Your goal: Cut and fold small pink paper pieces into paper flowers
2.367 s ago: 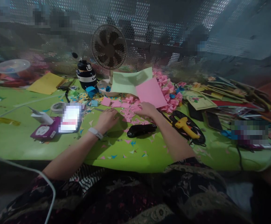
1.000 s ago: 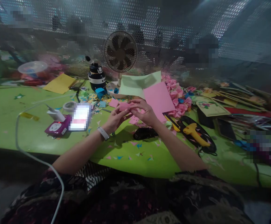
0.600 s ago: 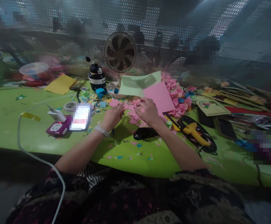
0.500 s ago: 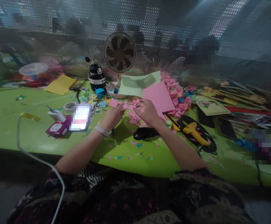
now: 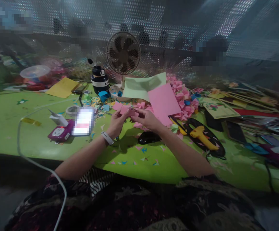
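Observation:
My left hand [image 5: 117, 124], with a pale band on its wrist, pinches a small piece of pink paper [image 5: 124, 110] between thumb and fingers. Close beside it, the fingers of my right hand [image 5: 150, 120] are closed on the right part of the pink paper, so both hands meet over it. Whether this is one piece or two overlapping ones I cannot tell. Behind the hands lie loose pink folded pieces [image 5: 140, 105] and a large pink sheet [image 5: 164, 102]. A black glossy tool [image 5: 149, 137], possibly a stapler, rests below my right hand.
A lit phone [image 5: 83, 121] and a purple device [image 5: 60, 132] lie left. Behind stand a black bottle [image 5: 99, 80] and a fan [image 5: 123, 54]. A yellow glue gun [image 5: 203, 137] and a yellow cutter [image 5: 178, 125] lie right. A cable [image 5: 39, 165] hangs over the table's front edge.
My hands have come closer together. My left hand has turned and now grips the pink paper; my right hand has shifted slightly left and down to meet it.

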`<control>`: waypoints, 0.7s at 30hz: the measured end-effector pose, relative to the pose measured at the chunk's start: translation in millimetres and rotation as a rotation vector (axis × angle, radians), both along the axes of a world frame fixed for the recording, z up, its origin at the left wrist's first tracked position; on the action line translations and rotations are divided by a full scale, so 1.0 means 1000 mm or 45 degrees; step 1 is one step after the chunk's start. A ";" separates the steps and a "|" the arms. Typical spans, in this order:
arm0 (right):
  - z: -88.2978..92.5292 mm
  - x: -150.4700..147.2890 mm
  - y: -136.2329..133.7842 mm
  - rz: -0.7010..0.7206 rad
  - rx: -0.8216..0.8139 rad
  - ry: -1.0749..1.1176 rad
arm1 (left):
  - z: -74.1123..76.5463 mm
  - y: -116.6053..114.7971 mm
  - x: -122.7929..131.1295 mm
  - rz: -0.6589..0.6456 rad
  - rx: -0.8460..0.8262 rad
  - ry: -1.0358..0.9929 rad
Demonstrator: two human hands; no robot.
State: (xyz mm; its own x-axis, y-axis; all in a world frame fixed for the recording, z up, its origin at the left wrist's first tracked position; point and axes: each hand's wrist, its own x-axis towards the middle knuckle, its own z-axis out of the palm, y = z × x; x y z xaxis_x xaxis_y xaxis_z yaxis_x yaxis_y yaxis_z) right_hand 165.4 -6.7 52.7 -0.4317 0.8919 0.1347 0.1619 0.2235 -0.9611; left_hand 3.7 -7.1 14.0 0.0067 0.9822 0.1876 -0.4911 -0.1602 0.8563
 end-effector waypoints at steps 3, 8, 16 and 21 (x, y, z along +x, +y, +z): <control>-0.003 -0.001 0.001 -0.017 -0.025 0.062 | 0.006 -0.002 -0.002 -0.050 -0.010 -0.007; 0.001 0.005 0.003 -0.113 -0.049 0.091 | 0.011 -0.002 -0.007 -0.068 -0.021 -0.009; -0.001 0.007 0.006 -0.140 -0.038 0.098 | 0.010 -0.003 -0.006 -0.069 -0.005 -0.006; 0.003 0.007 0.003 -0.138 -0.044 0.085 | 0.012 -0.003 -0.006 -0.057 -0.051 -0.027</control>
